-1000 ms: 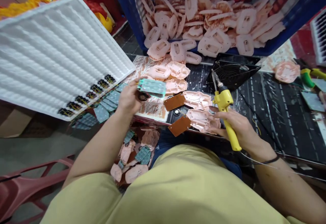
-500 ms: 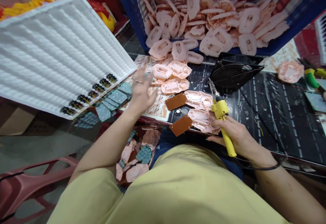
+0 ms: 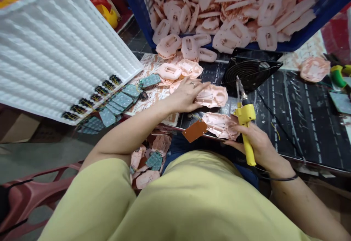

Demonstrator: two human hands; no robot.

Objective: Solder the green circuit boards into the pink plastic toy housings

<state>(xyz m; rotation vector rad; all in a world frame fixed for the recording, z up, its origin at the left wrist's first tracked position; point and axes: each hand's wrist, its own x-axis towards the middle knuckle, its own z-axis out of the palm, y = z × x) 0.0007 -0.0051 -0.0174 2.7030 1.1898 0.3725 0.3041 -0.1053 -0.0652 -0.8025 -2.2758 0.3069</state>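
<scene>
My left hand (image 3: 185, 95) lies flat with its fingertips on a pink plastic casing (image 3: 213, 95), and any brown board there is hidden. My right hand (image 3: 259, 143) grips a yellow soldering iron (image 3: 246, 118), its metal tip pointing up and away from the casings. Just left of the iron sits a second pink casing (image 3: 219, 125), with a brown circuit board (image 3: 195, 131) joined to it. A green keypad circuit board (image 3: 149, 81) lies on the paper-covered bench left of my left hand, near a small dark round part (image 3: 143, 95).
A white ribbed tray (image 3: 57, 47) tilts at left, holding black wired parts along its edge. A blue crate (image 3: 137, 7) of pink casings stands ahead. A black fan (image 3: 249, 73) sits on the black mat (image 3: 298, 113). More casings and boards lie below the bench, by a red chair (image 3: 19, 204).
My left hand has moved right and down onto the upper casing. The green board now lies on the bench. The upper brown board no longer shows, and the soldering iron has shifted little.
</scene>
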